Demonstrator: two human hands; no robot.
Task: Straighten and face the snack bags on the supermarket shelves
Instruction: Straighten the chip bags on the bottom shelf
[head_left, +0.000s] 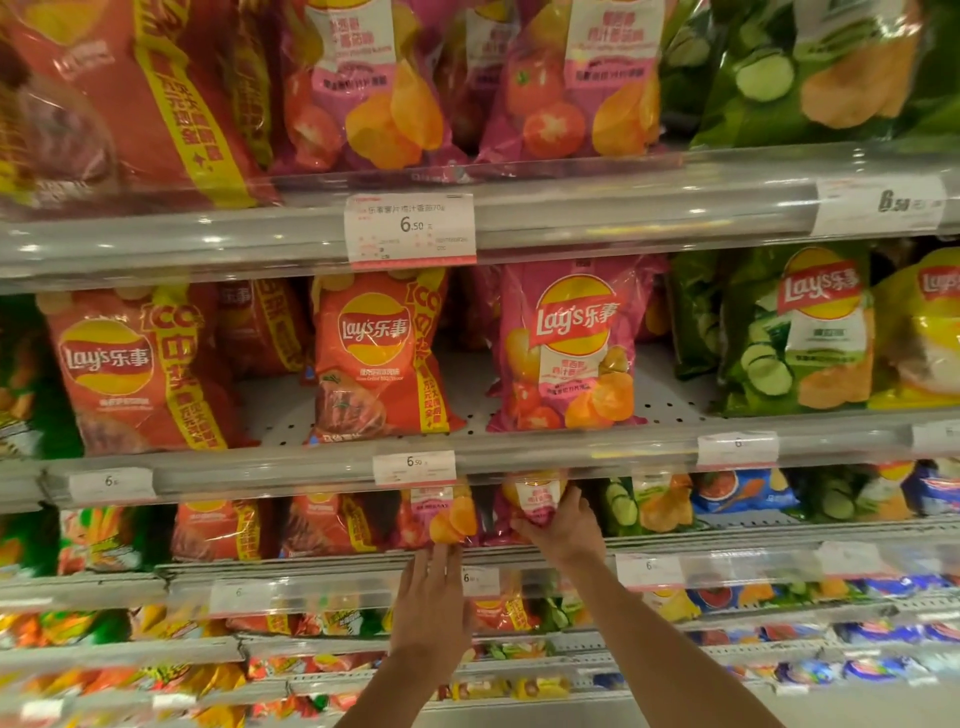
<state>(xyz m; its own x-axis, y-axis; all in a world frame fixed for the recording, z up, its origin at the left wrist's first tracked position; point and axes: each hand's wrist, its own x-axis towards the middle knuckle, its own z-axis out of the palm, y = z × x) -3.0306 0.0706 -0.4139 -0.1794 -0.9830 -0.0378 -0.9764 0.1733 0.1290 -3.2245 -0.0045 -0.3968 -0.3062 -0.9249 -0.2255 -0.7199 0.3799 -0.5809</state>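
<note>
Nearest the camera, two bare forearms are reaching up from six o'clock toward a supermarket shelving bay. The left hand is lying flat with straight fingers against the front rail of the third shelf, fingertips touching the bottom of a pink tomato bag. Just beside it at three o'clock, the right hand is gripping a second pink bag, thumb and fingers curling round its lower part under the shelf above.

Below the hands, narrower shelves of small mixed packets are blurring toward the frame's lower edge.

At the centre, the middle shelf is showing bare perforated white board between its upright bags: a red barbecue bag at twelve o'clock of the left hand, a pink tomato Lay's bag to its right, a green cucumber bag at two o'clock. Gaps are standing open between these bags. A price tag reading 6.50 is hanging on that shelf's clear rail.

Farthest up, the top shelf is carrying larger red, pink and green bags, packed touching.
</note>
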